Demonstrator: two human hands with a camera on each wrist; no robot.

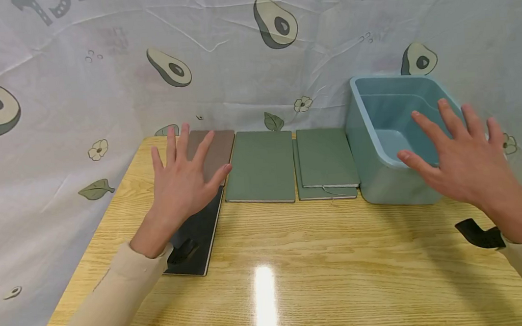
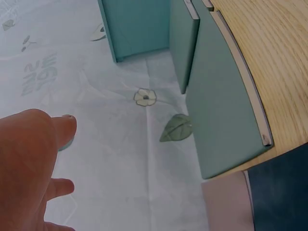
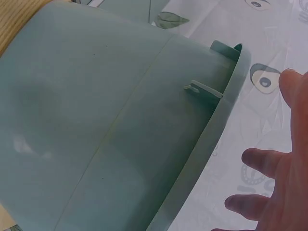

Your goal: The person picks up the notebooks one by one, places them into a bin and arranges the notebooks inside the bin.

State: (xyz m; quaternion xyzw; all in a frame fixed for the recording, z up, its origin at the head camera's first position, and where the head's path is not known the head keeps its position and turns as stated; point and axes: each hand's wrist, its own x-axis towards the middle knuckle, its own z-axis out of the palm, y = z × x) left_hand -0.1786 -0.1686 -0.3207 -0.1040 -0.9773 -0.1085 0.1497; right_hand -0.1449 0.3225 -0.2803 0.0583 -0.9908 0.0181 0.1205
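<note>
My left hand [image 1: 181, 182], fingers spread and holding nothing, hovers over a brown notebook [image 1: 216, 151] and a black notebook [image 1: 198, 239] at the table's left. Spread as well, my right hand [image 1: 470, 167] is above the near right part of a blue plastic bin [image 1: 365, 139] and holds nothing. Between the hands lies a green notebook [image 1: 261, 168]. Right of it, a smaller green notebook [image 1: 327, 158] rests on another green notebook [image 1: 320, 194], a thin cord showing at its front edge. In the right wrist view, the bin's outer wall [image 3: 96, 120] fills the left side.
The wooden table [image 1: 320, 271] carries the notebooks in a row along its back. A white cloth [image 1: 234, 57] printed with avocados hangs behind and at the sides. The bin stands at the back right, against the green notebooks. A light glare lies on the front tabletop.
</note>
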